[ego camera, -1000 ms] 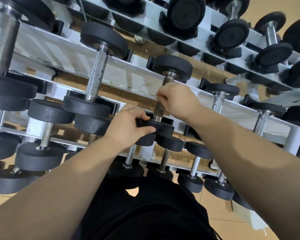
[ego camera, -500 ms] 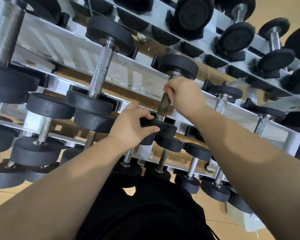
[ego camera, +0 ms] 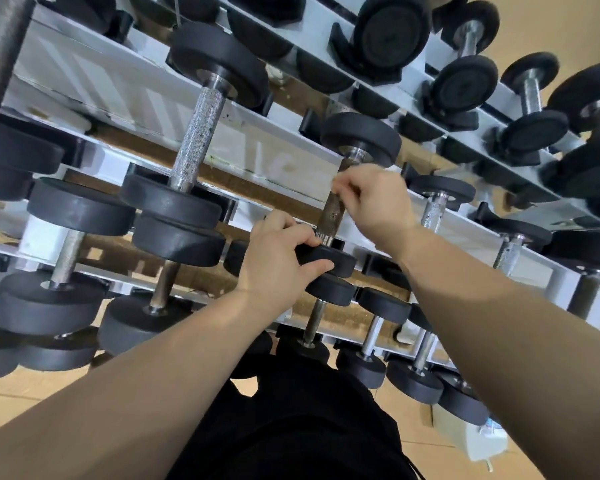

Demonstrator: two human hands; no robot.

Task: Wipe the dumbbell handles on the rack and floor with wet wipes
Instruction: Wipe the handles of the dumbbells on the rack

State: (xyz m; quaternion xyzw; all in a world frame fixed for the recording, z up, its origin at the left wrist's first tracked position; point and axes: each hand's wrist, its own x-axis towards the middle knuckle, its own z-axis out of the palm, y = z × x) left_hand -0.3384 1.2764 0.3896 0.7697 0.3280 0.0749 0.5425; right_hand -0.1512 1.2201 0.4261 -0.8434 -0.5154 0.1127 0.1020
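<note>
Gripping plate (ego camera: 329,259) in left hand (ego camera: 274,261) and handle (ego camera: 330,214) in right hand (ego camera: 371,199), we are seemingly wiping midway along the rack (ego camera: 118,88).

One left hand (ego camera: 274,263), one right hand (ego camera: 373,199), one rack (ego camera: 84,74), dozen-plus dumbbells (ego camera: 198,133)

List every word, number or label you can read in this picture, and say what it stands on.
No text can be read.
Dumbbell end caps on the top shelf: plain round discs, any marking too blurred to read.
White pack on the floor: small blue marks, too small to read.
</note>
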